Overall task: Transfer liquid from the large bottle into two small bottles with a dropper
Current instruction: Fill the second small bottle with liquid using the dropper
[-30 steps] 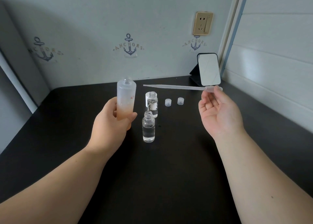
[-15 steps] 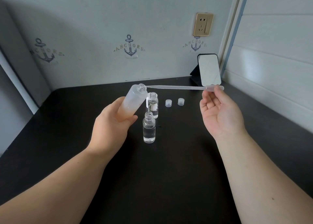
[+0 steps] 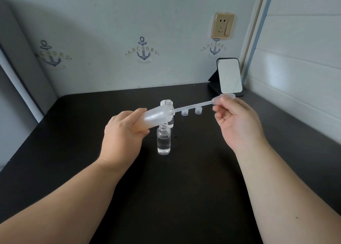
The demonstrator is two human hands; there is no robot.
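Observation:
My left hand (image 3: pixel 122 133) grips the large frosted bottle (image 3: pixel 156 115) by its base and holds it tilted almost flat, mouth pointing right. The clear plastic dropper (image 3: pixel 195 106) lies nearly level in the air with its tip inside the bottle's mouth. My right hand (image 3: pixel 238 122) pinches the dropper's bulb end between thumb and fingertips. Under the tilted bottle stands a small clear bottle (image 3: pixel 163 142), open and mostly full of liquid. A second small bottle (image 3: pixel 168 103) stands behind it, largely hidden by the large bottle.
Two small clear caps (image 3: pixel 184 112) (image 3: pixel 198 110) sit on the black table (image 3: pixel 166 197) behind the dropper. A phone on a dark stand (image 3: pixel 229 77) leans at the back right corner. Walls close the table in at the back and right.
My left hand has tipped the large bottle from upright to nearly flat, mouth toward the right. The dropper's tip, free in the air before, is now inside the bottle's mouth.

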